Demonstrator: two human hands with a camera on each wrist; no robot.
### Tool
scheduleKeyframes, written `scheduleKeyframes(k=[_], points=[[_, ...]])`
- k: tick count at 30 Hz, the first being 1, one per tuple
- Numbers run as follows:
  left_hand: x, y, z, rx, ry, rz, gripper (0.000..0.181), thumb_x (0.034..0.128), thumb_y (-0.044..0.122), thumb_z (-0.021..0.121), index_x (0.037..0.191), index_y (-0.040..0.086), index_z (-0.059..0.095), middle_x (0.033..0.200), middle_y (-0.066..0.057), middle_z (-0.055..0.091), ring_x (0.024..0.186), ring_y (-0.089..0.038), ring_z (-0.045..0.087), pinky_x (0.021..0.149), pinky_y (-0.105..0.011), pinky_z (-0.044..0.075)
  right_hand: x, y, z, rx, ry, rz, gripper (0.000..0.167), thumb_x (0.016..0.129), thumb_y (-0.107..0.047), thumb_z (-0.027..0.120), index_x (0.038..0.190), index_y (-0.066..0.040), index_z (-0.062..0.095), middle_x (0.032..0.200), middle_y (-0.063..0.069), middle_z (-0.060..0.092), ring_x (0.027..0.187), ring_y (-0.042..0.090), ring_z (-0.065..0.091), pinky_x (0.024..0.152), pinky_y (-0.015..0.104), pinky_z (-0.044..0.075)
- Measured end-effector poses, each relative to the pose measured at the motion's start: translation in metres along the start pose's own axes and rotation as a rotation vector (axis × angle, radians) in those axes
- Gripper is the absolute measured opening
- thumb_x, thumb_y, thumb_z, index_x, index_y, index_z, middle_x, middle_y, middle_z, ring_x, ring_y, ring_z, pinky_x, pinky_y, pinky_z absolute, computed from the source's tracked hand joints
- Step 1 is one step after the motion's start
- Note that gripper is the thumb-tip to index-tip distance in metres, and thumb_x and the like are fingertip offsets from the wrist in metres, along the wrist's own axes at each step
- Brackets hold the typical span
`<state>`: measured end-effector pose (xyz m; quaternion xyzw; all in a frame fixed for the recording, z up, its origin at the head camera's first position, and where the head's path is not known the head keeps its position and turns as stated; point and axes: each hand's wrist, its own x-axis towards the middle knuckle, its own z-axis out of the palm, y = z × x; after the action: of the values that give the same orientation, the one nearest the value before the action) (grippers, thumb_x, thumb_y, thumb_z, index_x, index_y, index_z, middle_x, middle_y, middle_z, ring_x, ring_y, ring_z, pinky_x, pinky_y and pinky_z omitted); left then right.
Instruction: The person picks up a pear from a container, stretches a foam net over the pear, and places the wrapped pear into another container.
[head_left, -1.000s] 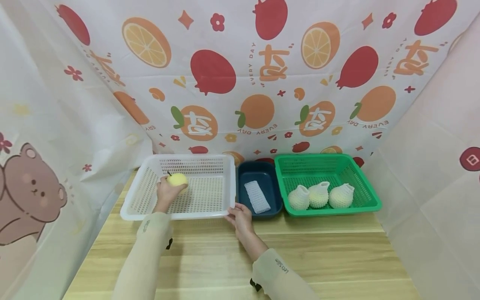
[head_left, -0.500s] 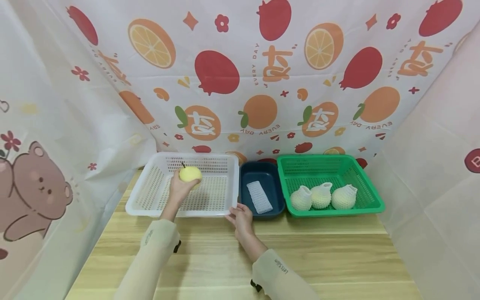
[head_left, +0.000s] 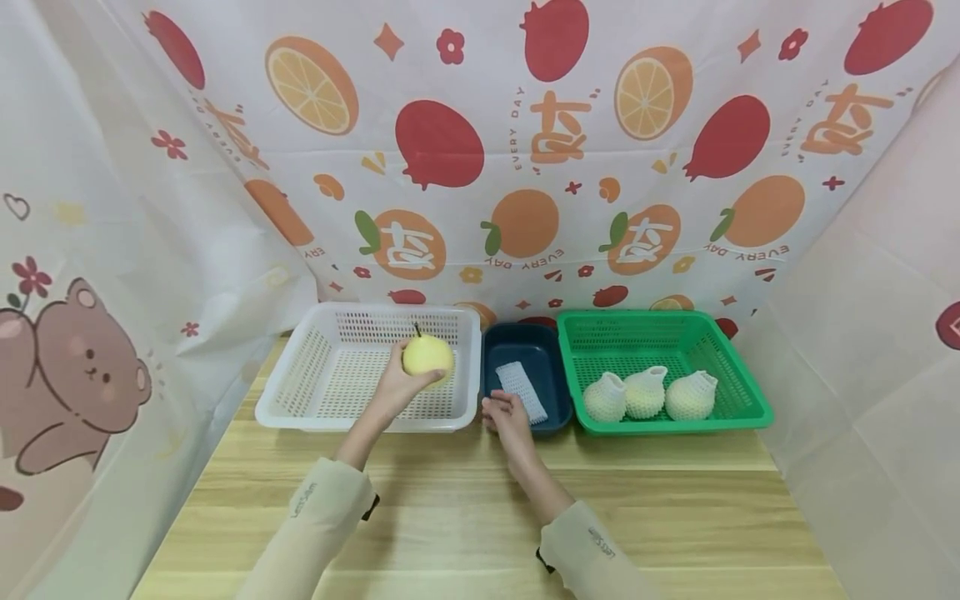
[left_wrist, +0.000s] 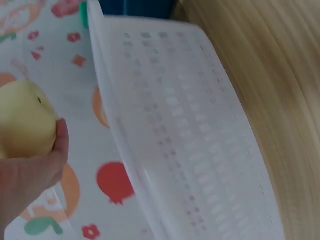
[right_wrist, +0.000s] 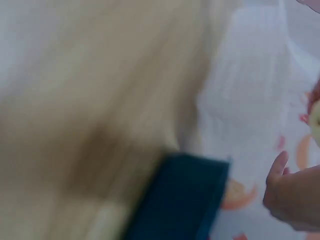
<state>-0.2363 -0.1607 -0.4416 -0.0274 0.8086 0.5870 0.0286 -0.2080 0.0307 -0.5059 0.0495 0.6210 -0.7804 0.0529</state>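
A yellow pear [head_left: 427, 357] with a dark stem is gripped by my left hand [head_left: 397, 383] over the right part of the white basket [head_left: 277, 400]. The left wrist view shows the pear [left_wrist: 25, 120] held above the basket's rim, thumb against its side. My right hand [head_left: 510, 421] is above the front left of the dark blue tray [head_left: 525, 335], its fingers loosely bent and holding nothing. Close to its fingertips, a flat white foam net sleeve [head_left: 522, 390] lies in that tray. In the right wrist view my right hand [right_wrist: 295, 195] is partly cut off.
On the right stands a green basket [head_left: 738, 375], with several centimetres of rim near the tray. Three pears in foam nets [head_left: 645, 393] sit inside it. Wooden tabletop [head_left: 450, 517] lies in front, and a fruit-print cloth [head_left: 480, 283] hangs behind.
My left hand has carried the pear rightward and up within the white basket. My right hand has let go of that basket's front right corner and moved right, over the blue tray.
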Motion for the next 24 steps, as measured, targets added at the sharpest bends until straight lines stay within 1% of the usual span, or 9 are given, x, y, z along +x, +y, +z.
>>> scheduleKeyframes(k=[2,4,7,9,10,13,16,21,24], points=[[-0.005,0.003,0.007,-0.011,-0.062,0.022,0.08,0.078,0.027,0.072,0.139,0.009,0.025,0.127,-0.021,0.04,0.11,-0.035,0.046,0.086,-0.047,0.043,0.0,-0.014,-0.005,-0.045,-0.071,-0.075,0.045,0.09,-0.013,0.059,0.127,0.007,0.04,0.114,0.019,0.051,0.097,0.024,0.055,0.084,0.036,0.048],[-0.009,0.005,0.015,-0.032,-0.124,0.045,0.077,0.0787,0.028,0.072,0.139,0.008,0.028,0.127,-0.02,0.042,0.11,-0.034,0.046,0.086,-0.046,0.043,-0.001,-0.027,-0.011,-0.071,-0.168,-0.128,0.05,0.09,-0.013,0.059,0.133,0.001,0.037,0.126,0.021,0.044,0.108,0.029,0.051,0.088,0.037,0.046],[-0.016,0.007,0.027,-0.064,-0.222,0.071,0.076,0.08,0.028,0.072,0.139,0.008,0.029,0.128,-0.019,0.043,0.112,-0.033,0.045,0.089,-0.046,0.042,-0.007,-0.046,-0.018,-0.167,-0.29,-0.171,0.057,0.09,-0.014,0.06,0.14,-0.009,0.033,0.137,0.016,0.035,0.119,0.031,0.043,0.092,0.04,0.042],[-0.021,0.007,0.035,-0.085,-0.271,0.072,0.075,0.0805,0.029,0.071,0.14,0.009,0.029,0.129,-0.017,0.042,0.114,-0.032,0.044,0.09,-0.046,0.041,-0.015,-0.059,-0.022,-0.25,-0.332,-0.191,0.061,0.089,-0.015,0.061,0.142,-0.013,0.031,0.141,0.014,0.031,0.123,0.03,0.039,0.096,0.041,0.038],[-0.023,0.007,0.038,-0.093,-0.286,0.074,0.076,0.0807,0.029,0.071,0.141,0.009,0.029,0.13,-0.017,0.042,0.116,-0.031,0.043,0.091,-0.047,0.041,-0.019,-0.064,-0.023,-0.283,-0.35,-0.201,0.062,0.089,-0.014,0.062,0.143,-0.013,0.03,0.142,0.014,0.03,0.124,0.031,0.037,0.097,0.042,0.037],[-0.028,0.007,0.047,-0.113,-0.308,0.076,0.075,0.0808,0.029,0.071,0.141,0.012,0.03,0.131,-0.015,0.042,0.118,-0.031,0.042,0.089,-0.047,0.042,-0.03,-0.076,-0.028,-0.333,-0.386,-0.208,0.064,0.089,-0.011,0.062,0.143,-0.01,0.028,0.143,0.016,0.027,0.126,0.033,0.034,0.097,0.042,0.036],[-0.032,0.007,0.055,-0.127,-0.323,0.086,0.075,0.0809,0.029,0.071,0.142,0.013,0.031,0.132,-0.013,0.041,0.119,-0.031,0.041,0.087,-0.046,0.044,-0.034,-0.079,-0.036,-0.313,-0.414,-0.188,0.065,0.088,-0.008,0.061,0.143,-0.008,0.027,0.143,0.016,0.026,0.125,0.035,0.035,0.093,0.04,0.041],[-0.038,0.004,0.065,-0.139,-0.367,0.132,0.071,0.0844,0.027,0.068,0.142,0.009,0.031,0.136,-0.015,0.038,0.123,-0.033,0.037,0.088,-0.044,0.044,-0.029,-0.069,-0.052,-0.294,-0.434,-0.163,0.063,0.088,-0.008,0.061,0.143,-0.009,0.03,0.142,0.016,0.028,0.123,0.034,0.038,0.089,0.038,0.045],[-0.041,0.001,0.068,-0.157,-0.4,0.135,0.071,0.0854,0.029,0.066,0.143,0.008,0.029,0.137,-0.015,0.036,0.123,-0.034,0.036,0.092,-0.045,0.04,-0.024,-0.059,-0.062,-0.275,-0.411,-0.12,0.06,0.089,-0.011,0.061,0.142,-0.009,0.032,0.142,0.017,0.03,0.121,0.034,0.041,0.087,0.038,0.046]])
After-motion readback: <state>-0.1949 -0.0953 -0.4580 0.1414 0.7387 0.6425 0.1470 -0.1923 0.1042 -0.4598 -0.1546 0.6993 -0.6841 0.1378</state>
